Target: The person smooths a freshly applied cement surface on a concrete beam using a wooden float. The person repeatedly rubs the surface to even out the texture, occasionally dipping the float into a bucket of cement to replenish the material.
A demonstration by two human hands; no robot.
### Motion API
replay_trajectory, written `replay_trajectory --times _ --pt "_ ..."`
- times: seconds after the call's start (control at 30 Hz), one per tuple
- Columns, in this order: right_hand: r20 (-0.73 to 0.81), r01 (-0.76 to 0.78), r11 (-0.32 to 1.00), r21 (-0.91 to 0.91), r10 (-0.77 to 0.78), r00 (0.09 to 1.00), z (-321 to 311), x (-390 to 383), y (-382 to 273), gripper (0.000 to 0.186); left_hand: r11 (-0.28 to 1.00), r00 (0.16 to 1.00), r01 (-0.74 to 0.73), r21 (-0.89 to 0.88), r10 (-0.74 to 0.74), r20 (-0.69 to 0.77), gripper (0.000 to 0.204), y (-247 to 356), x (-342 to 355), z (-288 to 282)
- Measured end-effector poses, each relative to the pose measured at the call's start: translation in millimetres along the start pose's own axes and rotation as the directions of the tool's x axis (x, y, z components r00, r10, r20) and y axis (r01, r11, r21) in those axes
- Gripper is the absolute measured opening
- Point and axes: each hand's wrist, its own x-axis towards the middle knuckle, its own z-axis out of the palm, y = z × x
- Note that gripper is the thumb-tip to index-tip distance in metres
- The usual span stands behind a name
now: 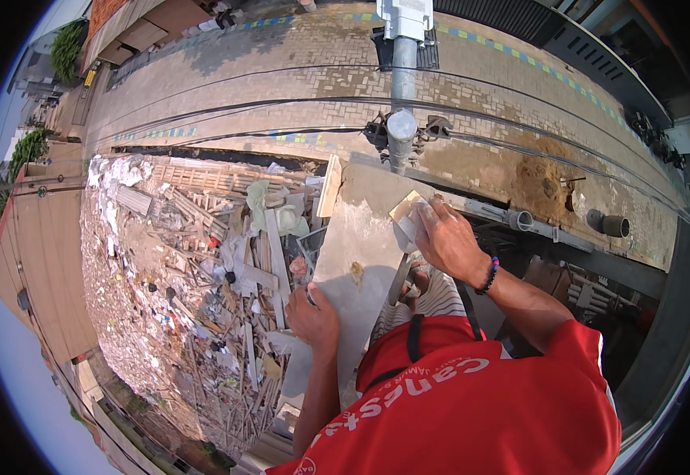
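Observation:
My right hand [449,244] is closed on a flat tan-and-grey piece [407,215], perhaps a scraper or pad, at the far right corner of a grey concrete ledge [361,222]. My left hand [313,321] has its fingers curled on the ledge's left edge, over the drop. A small tan patch [356,271] marks the surface between my hands. Below, past the ledge's right side, my striped-clad legs [404,313] show in part. A pale board [328,186] stands at the far left corner of the ledge.
A debris heap [187,285] lies far below on the left. Just beyond the ledge rise a metal pole [403,79] and several overhead cables [282,100], above a paved street [242,71]. Pipes [614,226] and a dark opening with stacked tubes [598,293] are on the right.

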Motion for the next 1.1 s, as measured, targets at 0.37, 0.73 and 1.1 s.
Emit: replay_trajectory --times 0.37,0.73,1.1 --pt "-0.077 0.102 0.995 0.016 -0.100 0.992 12.8 -8.4 -2.9 0.040 0.999 1.000 0.027 0.030 -0.027 0.010 0.036 0.5 0.1 1.1" --pt "-0.029 0.117 0.991 0.072 -0.115 0.993 11.7 -21.3 -5.7 0.039 0.999 1.000 0.002 0.037 -0.001 -0.027 0.036 -3.6 -0.7 3.7" --pt "-0.064 0.128 0.991 0.046 -0.125 0.990 22.4 -27.5 -15.1 0.042 1.000 1.000 0.008 0.023 -0.008 -0.031 0.037 -1.1 0.0 2.0"
